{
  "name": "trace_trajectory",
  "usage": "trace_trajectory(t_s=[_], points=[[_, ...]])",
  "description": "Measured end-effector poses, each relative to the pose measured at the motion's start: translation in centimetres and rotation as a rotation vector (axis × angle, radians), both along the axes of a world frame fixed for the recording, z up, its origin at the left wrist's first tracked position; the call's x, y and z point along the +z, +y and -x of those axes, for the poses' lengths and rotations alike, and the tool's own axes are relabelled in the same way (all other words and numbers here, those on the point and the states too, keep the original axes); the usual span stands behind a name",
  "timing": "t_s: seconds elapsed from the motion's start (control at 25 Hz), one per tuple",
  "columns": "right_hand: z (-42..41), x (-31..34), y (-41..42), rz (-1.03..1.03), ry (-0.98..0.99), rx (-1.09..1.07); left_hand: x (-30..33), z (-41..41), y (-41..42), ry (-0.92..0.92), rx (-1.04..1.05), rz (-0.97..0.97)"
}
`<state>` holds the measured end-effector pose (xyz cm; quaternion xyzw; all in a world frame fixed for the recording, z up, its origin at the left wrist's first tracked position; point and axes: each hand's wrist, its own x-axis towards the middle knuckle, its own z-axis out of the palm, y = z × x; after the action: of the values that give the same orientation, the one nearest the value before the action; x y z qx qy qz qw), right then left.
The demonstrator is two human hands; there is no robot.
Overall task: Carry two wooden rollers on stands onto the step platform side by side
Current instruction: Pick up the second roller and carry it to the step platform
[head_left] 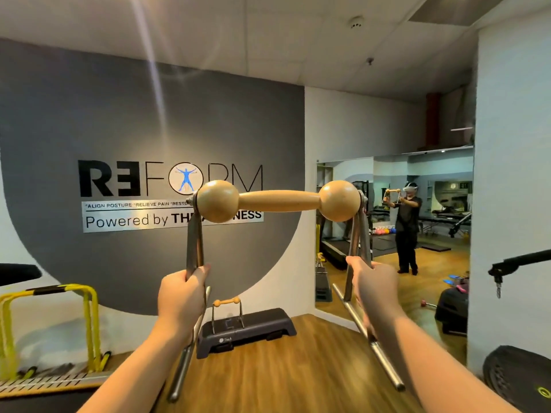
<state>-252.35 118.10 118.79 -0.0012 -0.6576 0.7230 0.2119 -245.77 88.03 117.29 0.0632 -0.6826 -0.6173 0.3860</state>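
Observation:
I hold a wooden roller [278, 201] with two ball ends on a metal stand, raised in front of me at head height. My left hand [182, 296] grips the stand's left upright [193, 245]. My right hand [374, 286] grips the right upright [357, 236]. The stand's base bars hang down beside my forearms. Ahead on the wooden floor by the grey wall lies the dark step platform [259, 326]. A second, smaller-looking wooden roller on its stand [227, 304] stands upright on the platform's left half.
Yellow hurdles [68, 320] stand at the left by the wall. A wall mirror [396, 228] at the right reflects a person holding the roller. A dark round object [515, 380] and a black arm [518, 262] sit at the far right.

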Motion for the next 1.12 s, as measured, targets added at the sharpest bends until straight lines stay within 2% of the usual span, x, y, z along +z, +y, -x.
trace_trajectory(t_s=[0.36,0.48,0.84,1.12], points=[[27.6,-0.1,-2.8,-0.011,0.029,-0.067,-1.2,26.8,-2.5,-0.047,0.002,-0.079],[37.0,-0.6,-4.1,0.008,0.058,-0.007,-1.3,35.4,-3.3,-0.062,0.021,-0.089],[62.4,-3.5,-8.5,-0.026,-0.022,0.044,-3.5,58.1,-6.9,-0.099,0.112,-0.106],[81.4,-3.8,-15.0,-0.046,-0.014,-0.01,-3.4,77.0,-13.5,-0.114,0.081,-0.118]])
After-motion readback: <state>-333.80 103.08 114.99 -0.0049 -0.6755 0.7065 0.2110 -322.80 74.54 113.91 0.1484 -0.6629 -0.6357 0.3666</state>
